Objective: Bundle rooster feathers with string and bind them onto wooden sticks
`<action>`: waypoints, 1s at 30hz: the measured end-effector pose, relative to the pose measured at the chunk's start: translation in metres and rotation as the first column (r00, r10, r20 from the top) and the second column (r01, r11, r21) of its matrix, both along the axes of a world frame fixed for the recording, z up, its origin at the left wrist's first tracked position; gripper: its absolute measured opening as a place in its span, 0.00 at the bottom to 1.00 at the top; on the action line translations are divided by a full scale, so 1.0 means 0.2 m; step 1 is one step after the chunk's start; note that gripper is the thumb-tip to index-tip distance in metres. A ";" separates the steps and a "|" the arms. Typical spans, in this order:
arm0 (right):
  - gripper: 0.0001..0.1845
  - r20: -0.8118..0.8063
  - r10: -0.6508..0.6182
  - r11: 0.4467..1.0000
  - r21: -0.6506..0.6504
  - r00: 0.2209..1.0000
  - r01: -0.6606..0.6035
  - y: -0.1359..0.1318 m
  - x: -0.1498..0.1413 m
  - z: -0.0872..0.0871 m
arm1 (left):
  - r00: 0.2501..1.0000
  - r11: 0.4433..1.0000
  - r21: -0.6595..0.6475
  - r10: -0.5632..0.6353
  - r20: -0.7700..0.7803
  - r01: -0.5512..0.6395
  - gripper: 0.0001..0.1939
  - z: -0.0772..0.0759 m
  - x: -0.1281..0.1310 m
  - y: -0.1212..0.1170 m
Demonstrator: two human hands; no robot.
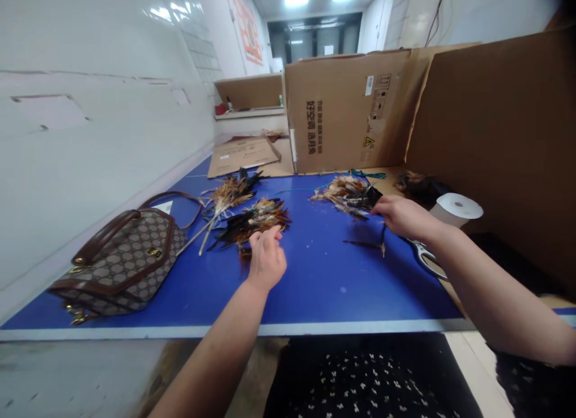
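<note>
My left hand (267,261) is closed in a pinch at the near edge of a bundle of black and orange-brown feathers (265,214). A blurred brown feather (244,257) shows at its thumb side; the fingers partly hide what they hold. At the right, my right hand (400,215) has thumb and fingers together on the dark end of a loose pile of tan and black feathers (346,193). Below that hand, a thin dark feather (363,244) lies on the blue table. Further left, another feather bunch (229,193) has pale sticks (209,231) attached.
A brown patterned handbag (130,256) sits at the table's left. Scissors (429,262) and a white roll (459,207) are under and behind my right forearm. Tall cardboard (351,118) walls the back and right. Flat cardboard (243,156) and teal string (369,174) lie further back.
</note>
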State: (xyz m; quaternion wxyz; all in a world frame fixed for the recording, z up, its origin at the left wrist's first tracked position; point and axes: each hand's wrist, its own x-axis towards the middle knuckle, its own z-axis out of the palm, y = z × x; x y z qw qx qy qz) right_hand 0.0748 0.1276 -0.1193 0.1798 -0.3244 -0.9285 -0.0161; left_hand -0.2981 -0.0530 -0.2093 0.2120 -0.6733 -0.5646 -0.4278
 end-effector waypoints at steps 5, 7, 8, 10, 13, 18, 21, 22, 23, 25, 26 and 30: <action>0.21 0.118 0.099 0.992 -0.086 0.988 -0.089 -0.03 0.18 -0.19 | 0.995 0.997 0.004 -0.081 -0.059 0.081 0.26 0.01 0.07 -0.03; 0.15 0.116 0.112 0.988 -0.115 0.987 -0.098 -0.06 0.19 -0.26 | 0.983 0.988 -0.007 -0.153 -0.098 0.153 0.25 0.03 0.12 -0.04; 0.12 0.105 0.125 0.985 -0.129 0.987 -0.111 -0.08 0.19 -0.28 | 0.975 0.981 -0.021 -0.193 -0.111 0.192 0.25 0.05 0.15 -0.05; 0.11 0.047 0.165 0.976 -0.152 0.985 -0.156 -0.09 0.15 -0.30 | 0.956 0.963 -0.063 -0.268 -0.116 0.262 0.23 0.09 0.21 -0.05; 0.11 -0.132 0.210 0.957 -0.176 0.969 -0.231 -0.10 0.04 -0.28 | 0.935 0.935 -0.117 -0.344 -0.082 0.334 0.19 0.18 0.30 -0.02; 0.10 -0.414 0.102 0.928 -0.288 0.905 -0.237 -0.09 -0.22 -0.23 | 0.919 0.904 -0.165 -0.390 0.058 0.394 0.19 0.25 0.45 0.21; 0.13 -0.527 0.012 0.921 -0.325 0.850 -0.215 -0.10 -0.35 -0.23 | 0.902 0.875 -0.238 -0.380 0.204 0.423 0.22 0.18 0.52 0.38; 0.13 -0.552 -0.003 0.923 -0.323 0.834 -0.210 -0.10 -0.37 -0.24 | 0.886 0.862 -0.253 -0.371 0.276 0.440 0.21 0.14 0.54 0.42; 0.13 -0.572 -0.013 0.922 -0.324 0.820 -0.211 -0.11 -0.39 -0.25 | 0.861 0.847 -0.256 -0.369 0.350 0.466 0.18 0.10 0.56 0.45; 0.14 -0.606 -0.038 0.905 -0.358 0.794 -0.229 -0.13 -0.41 -0.28 | 0.794 0.827 -0.219 -0.369 0.484 0.518 0.12 0.03 0.58 0.48; 0.14 -0.622 -0.057 0.893 -0.382 0.781 -0.239 -0.14 -0.41 -0.30 | 0.762 0.824 -0.196 -0.365 0.534 0.532 0.11 0.01 0.59 0.49; 0.16 -0.643 -0.119 0.859 -0.448 0.756 -0.246 -0.17 -0.42 -0.37 | 0.606 0.832 -0.139 -0.266 0.750 0.537 0.09 -0.05 0.60 0.47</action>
